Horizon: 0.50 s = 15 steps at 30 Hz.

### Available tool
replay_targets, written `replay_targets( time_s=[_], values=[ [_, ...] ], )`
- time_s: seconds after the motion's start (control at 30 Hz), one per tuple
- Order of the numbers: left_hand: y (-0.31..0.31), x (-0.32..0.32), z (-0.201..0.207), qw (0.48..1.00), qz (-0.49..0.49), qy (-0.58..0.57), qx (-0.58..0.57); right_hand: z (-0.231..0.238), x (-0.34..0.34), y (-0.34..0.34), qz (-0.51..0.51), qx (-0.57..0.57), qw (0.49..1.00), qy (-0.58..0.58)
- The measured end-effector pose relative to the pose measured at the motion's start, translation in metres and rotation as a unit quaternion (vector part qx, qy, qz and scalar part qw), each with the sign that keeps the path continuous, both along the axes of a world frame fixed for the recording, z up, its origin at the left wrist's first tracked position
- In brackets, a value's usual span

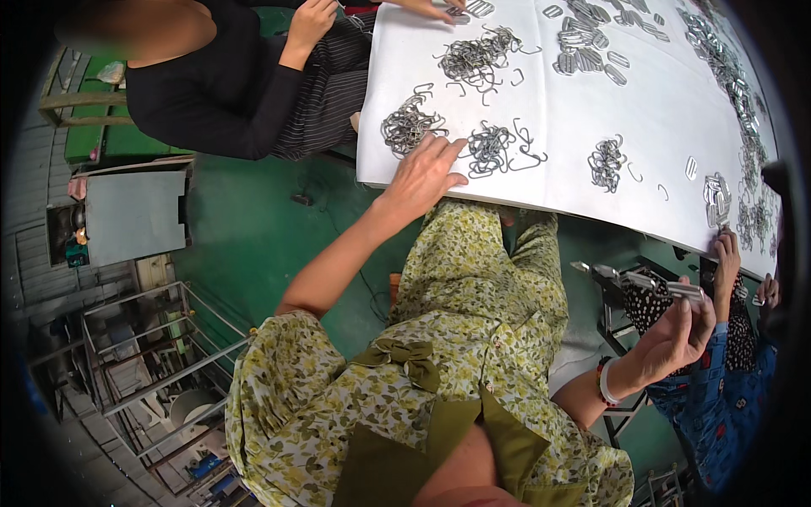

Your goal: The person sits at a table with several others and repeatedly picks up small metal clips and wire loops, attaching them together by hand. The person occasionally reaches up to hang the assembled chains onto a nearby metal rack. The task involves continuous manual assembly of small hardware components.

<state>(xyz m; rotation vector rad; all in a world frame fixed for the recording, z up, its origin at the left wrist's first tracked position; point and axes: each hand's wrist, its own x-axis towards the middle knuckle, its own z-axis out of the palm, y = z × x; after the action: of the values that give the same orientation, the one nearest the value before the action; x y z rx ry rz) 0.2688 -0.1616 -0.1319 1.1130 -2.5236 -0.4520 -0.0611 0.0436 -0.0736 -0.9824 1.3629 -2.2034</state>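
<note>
My left hand [421,173] lies palm down at the table's near edge, its fingers stretched out and its thumb apart. The fingertips reach the edge of a pile of bent wire hooks [409,127]. Just right of that hand is a second pile of wire hooks [492,150]. Off the table at the lower right, my right hand [680,334] is raised, thumb and fingers pinching one end of a row of metal slotted buckles [686,291]. The row stretches leftward from the fingers, and how its pieces join is too small to tell.
Farther back on the white-covered table [574,127] are another hook pile [477,59] and slotted buckles [583,38]. A small hook pile [606,165] lies right of centre. Co-workers sit at left [211,93] and right [718,380]. Metal rack [139,363] stands lower left.
</note>
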Motion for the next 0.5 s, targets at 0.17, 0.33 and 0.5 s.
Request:
replay_targets(
  time_s=[0.17,0.33,0.5],
  values=[
    [0.008,-0.022,-0.024,0.999,0.035,0.009,0.025,0.01,0.008,0.001,-0.011,-0.014,1.0,-0.005],
    [-0.008,-0.057,-0.036,0.998,0.028,0.046,0.021,0.007,0.006,0.008,-0.014,0.0,1.0,-0.006],
    [-0.012,-0.072,-0.026,0.997,0.031,0.043,0.053,0.014,0.014,0.008,-0.018,-0.01,1.0,-0.009]
  ],
)
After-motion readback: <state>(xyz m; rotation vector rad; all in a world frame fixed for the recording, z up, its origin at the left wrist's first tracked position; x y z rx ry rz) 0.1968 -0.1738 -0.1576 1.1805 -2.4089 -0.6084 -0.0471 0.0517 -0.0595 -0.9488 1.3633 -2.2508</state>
